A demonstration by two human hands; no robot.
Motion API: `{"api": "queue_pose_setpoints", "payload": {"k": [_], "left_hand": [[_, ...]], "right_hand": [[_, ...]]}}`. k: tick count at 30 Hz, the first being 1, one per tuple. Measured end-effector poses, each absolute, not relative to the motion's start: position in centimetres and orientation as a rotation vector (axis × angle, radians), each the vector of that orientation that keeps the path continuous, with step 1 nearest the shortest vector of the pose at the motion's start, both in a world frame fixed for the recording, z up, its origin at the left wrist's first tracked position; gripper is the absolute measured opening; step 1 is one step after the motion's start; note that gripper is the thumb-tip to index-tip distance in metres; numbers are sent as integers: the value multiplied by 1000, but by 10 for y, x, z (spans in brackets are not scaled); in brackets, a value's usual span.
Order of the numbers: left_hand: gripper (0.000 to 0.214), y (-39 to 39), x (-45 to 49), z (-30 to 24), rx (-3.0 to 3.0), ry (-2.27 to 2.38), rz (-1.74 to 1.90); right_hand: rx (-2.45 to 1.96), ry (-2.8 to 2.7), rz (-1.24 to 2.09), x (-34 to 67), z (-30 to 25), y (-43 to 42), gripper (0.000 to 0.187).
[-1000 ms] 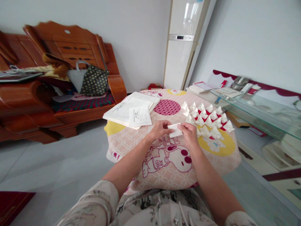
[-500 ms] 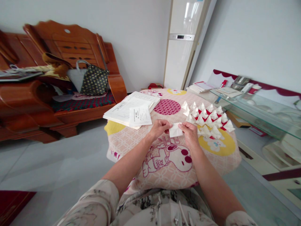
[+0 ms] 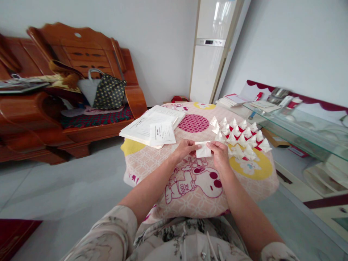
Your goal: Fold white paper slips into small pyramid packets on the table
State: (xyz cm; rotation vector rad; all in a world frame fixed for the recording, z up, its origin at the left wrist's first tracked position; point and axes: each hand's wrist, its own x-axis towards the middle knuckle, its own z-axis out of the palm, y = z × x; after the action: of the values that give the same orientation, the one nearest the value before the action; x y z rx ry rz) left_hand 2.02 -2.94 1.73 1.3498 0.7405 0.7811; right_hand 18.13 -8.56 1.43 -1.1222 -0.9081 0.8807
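Currently pinched by the left hand (image 3: 185, 149) and right hand (image 3: 219, 151), the white paper (image 3: 203, 150) could crease crookedly if either grip slips.

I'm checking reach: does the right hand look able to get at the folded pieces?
Probably yes: the folded pieces stand close beside the right hand, nothing between, though it holds the white paper.

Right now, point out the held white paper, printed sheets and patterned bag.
White paper (image 3: 203, 151), head view: middle of its face.
Printed sheets (image 3: 144, 125), head view: large upper sheet.
Patterned bag (image 3: 110, 93), head view: dark side.
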Motion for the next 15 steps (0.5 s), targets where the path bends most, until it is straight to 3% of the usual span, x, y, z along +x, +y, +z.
{"api": "queue_pose_setpoints", "payload": {"k": [6,15], "left_hand": [[44,-29,21,12,1424,758,790],[29,-34,23,16,1409,685,707]], "right_hand": [[-1108,-876,863,181,11,-83,22],[-1075,-822,862,179,8,-81,21]]}}
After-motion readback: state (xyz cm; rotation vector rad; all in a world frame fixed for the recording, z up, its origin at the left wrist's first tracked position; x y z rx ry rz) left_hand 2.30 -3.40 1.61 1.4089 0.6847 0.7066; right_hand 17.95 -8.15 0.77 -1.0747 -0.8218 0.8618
